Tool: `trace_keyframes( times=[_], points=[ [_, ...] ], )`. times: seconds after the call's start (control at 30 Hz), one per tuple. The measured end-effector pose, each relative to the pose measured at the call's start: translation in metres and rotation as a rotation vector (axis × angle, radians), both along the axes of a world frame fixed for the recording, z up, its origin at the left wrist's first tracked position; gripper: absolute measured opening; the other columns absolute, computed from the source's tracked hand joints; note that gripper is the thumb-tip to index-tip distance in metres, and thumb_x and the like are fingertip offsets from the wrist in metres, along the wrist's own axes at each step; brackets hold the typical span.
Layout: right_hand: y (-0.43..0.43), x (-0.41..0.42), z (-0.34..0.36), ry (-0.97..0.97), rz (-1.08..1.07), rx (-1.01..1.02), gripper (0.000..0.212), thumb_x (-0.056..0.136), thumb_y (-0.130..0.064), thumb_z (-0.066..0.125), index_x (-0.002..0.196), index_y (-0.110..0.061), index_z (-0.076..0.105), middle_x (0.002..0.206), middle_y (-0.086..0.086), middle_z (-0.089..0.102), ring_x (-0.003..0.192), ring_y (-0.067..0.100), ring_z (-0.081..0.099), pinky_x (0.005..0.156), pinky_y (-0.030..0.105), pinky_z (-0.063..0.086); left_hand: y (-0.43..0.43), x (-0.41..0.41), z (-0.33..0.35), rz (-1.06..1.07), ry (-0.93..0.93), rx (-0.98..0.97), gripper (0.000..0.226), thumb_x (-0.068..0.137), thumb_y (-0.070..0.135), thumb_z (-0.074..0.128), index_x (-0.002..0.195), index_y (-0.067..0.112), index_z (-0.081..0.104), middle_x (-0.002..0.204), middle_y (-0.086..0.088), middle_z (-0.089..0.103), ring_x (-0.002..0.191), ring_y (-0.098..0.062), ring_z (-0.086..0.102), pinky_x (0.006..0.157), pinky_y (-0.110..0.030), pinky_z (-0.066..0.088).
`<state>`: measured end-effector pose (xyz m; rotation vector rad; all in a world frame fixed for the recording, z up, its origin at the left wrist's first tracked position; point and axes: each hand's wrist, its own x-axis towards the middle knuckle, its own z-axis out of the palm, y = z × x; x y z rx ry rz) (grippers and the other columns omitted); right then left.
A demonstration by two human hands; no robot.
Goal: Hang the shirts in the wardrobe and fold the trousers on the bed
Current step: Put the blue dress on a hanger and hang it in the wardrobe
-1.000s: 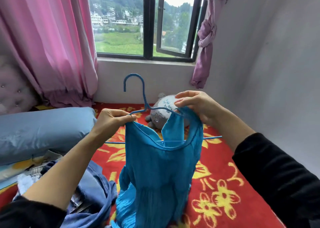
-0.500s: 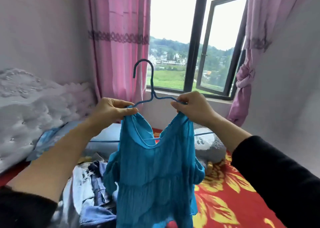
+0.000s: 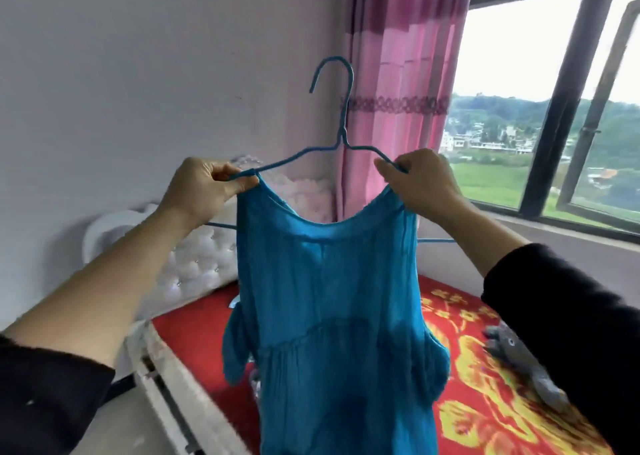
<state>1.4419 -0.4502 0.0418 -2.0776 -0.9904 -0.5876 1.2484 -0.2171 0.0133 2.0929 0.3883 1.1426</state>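
A bright blue crinkled shirt (image 3: 332, 316) hangs on a blue wire hanger (image 3: 341, 136), held up in front of me above the bed. My left hand (image 3: 202, 191) pinches the shirt's left shoulder together with the hanger's left arm. My right hand (image 3: 422, 181) pinches the right shoulder and the hanger's right arm. The hook points up and curls to the left. The shirt's hem runs out of the bottom of the frame. No trousers or wardrobe are in view.
The bed's red and yellow flowered cover (image 3: 485, 385) lies below, with a white tufted headboard (image 3: 194, 267) at the left. A grey plush toy (image 3: 519, 361) lies at the right. A pink curtain (image 3: 398, 91) and a window (image 3: 554, 125) stand behind.
My view has swung left and upward while both hands lifted the hanger and shirt. The shirt now hangs spread wider on the hanger. The pile of clothes has left the view.
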Motion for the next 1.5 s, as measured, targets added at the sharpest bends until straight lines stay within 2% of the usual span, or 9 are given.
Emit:
trace_keyframes(
  times=[0.1, 0.17, 0.33, 0.5, 0.7, 0.8, 1.03, 1.27, 1.5],
  points=[
    [0.04, -0.03, -0.005, 0.033, 0.084, -0.026, 0.051, 0.092, -0.045, 0.054, 0.063, -0.004, 0.06, 0.051, 0.001, 0.044, 0.049, 0.019, 0.044, 0.052, 0.029, 0.038, 0.028, -0.055, -0.001, 0.062, -0.019, -0.039, 0.01, 0.079, 0.022, 0.075, 0.072, 0.024, 0.069, 0.061, 0.014, 0.064, 0.059, 0.0, 0.053, 0.069, -0.025, 0.045],
    [0.07, -0.058, -0.004, 0.072, 0.189, -0.038, 0.042, 0.091, -0.037, 0.057, 0.072, -0.001, 0.067, 0.053, 0.001, 0.047, 0.05, 0.016, 0.042, 0.053, 0.029, 0.036, 0.045, -0.092, -0.003, 0.108, -0.024, -0.078, 0.007, 0.079, 0.019, 0.076, 0.075, 0.019, 0.07, 0.076, -0.002, 0.068, 0.072, -0.01, 0.056, 0.078, -0.029, 0.047],
    [0.159, -0.161, 0.01, 0.076, 0.471, -0.037, 0.034, 0.084, -0.035, 0.067, 0.08, -0.001, 0.067, 0.075, 0.014, 0.068, 0.064, 0.028, 0.059, 0.064, 0.038, 0.053, 0.092, -0.18, -0.012, 0.195, 0.001, -0.115, 0.007, 0.079, 0.015, 0.075, 0.076, 0.017, 0.07, 0.076, 0.001, 0.066, 0.072, -0.006, 0.059, 0.069, -0.008, 0.048],
    [0.249, -0.258, 0.006, 0.251, 0.57, -0.116, 0.04, 0.085, -0.042, 0.067, 0.076, -0.004, 0.072, 0.054, -0.001, 0.049, 0.046, 0.011, 0.036, 0.047, 0.024, 0.032, 0.154, -0.277, -0.028, 0.33, 0.156, -0.101, 0.029, 0.068, 0.05, 0.077, 0.083, 0.025, 0.074, 0.086, 0.003, 0.072, 0.093, -0.022, 0.065, 0.092, -0.044, 0.05],
    [0.337, -0.342, -0.01, 0.276, 0.562, -0.146, 0.035, 0.088, -0.024, 0.056, 0.082, 0.009, 0.065, 0.055, 0.003, 0.044, 0.047, 0.017, 0.036, 0.048, 0.026, 0.029, 0.228, -0.367, -0.041, 0.604, 0.361, 0.018, 0.022, 0.081, 0.053, 0.059, 0.093, 0.038, 0.068, 0.099, 0.012, 0.068, 0.102, -0.018, 0.059, 0.096, -0.047, 0.042],
    [0.379, -0.377, -0.013, 0.306, 0.637, -0.165, 0.025, 0.089, -0.017, 0.055, 0.078, 0.002, 0.067, 0.058, 0.004, 0.055, 0.048, 0.016, 0.047, 0.05, 0.024, 0.039, 0.262, -0.395, -0.045, 0.6, 0.369, -0.026, 0.032, 0.086, 0.04, 0.059, 0.117, 0.034, 0.063, 0.123, 0.006, 0.063, 0.115, -0.018, 0.056, 0.102, -0.043, 0.041],
    [0.476, -0.451, -0.022, 0.348, 0.752, -0.189, 0.025, 0.099, -0.019, 0.049, 0.08, -0.006, 0.057, 0.07, 0.008, 0.061, 0.051, 0.018, 0.055, 0.04, 0.024, 0.045, 0.333, -0.436, -0.053, 0.637, 0.501, -0.022, 0.051, 0.088, 0.032, 0.053, 0.138, 0.028, 0.047, 0.138, 0.004, 0.052, 0.127, -0.018, 0.047, 0.108, -0.034, 0.034],
    [0.581, -0.494, -0.008, 0.306, 0.778, -0.21, 0.019, 0.099, -0.013, 0.047, 0.102, 0.002, 0.057, 0.097, 0.018, 0.066, 0.083, 0.032, 0.069, 0.077, 0.044, 0.059, 0.431, -0.459, -0.044, 0.683, 0.606, 0.073, 0.049, 0.087, 0.033, 0.054, 0.135, 0.027, 0.049, 0.142, 0.005, 0.048, 0.132, -0.019, 0.041, 0.109, -0.041, 0.033],
    [0.683, -0.534, 0.025, 0.279, 0.794, -0.226, 0.012, 0.097, -0.008, 0.049, 0.107, -0.003, 0.052, 0.091, 0.013, 0.061, 0.072, 0.03, 0.069, 0.069, 0.036, 0.06, 0.527, -0.496, -0.008, 0.806, 0.626, 0.184, 0.043, 0.089, 0.025, 0.057, 0.131, 0.019, 0.054, 0.141, -0.001, 0.048, 0.133, -0.021, 0.038, 0.111, -0.035, 0.031]
  ],
)
